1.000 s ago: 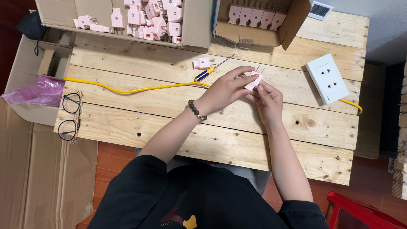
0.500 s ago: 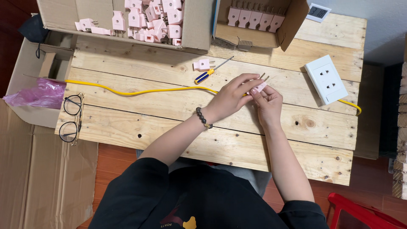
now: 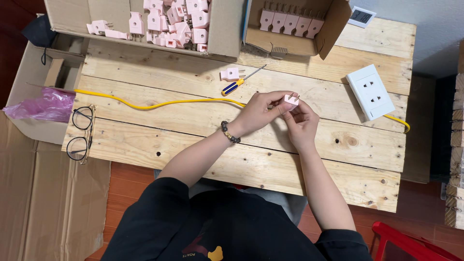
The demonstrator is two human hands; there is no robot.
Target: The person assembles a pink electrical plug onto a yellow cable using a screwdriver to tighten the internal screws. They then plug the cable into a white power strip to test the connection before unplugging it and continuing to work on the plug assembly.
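Observation:
Both my hands meet over the middle of the wooden table (image 3: 193,159). My left hand (image 3: 258,112), with a bead bracelet on the wrist, and my right hand (image 3: 302,123) together pinch a small pink plug part (image 3: 291,100) whose metal prongs point up and to the right. A second pink plug (image 3: 229,73) lies on the table just beyond my hands, next to a screwdriver (image 3: 240,82) with a blue and yellow handle. A yellow cable (image 3: 159,103) runs across the table and passes behind my hands.
A large cardboard box (image 3: 227,29) of loose pink plugs stands at the back left, a smaller box (image 3: 333,26) with a row of plugs at the back right. A white socket block (image 3: 371,92) lies right. Eyeglasses (image 3: 79,133) rest at the left edge beside a pink bag (image 3: 41,105).
My hands have stayed together on the pink plug part and turned it slightly, so the prongs now point up and right. Nothing else on the table has moved.

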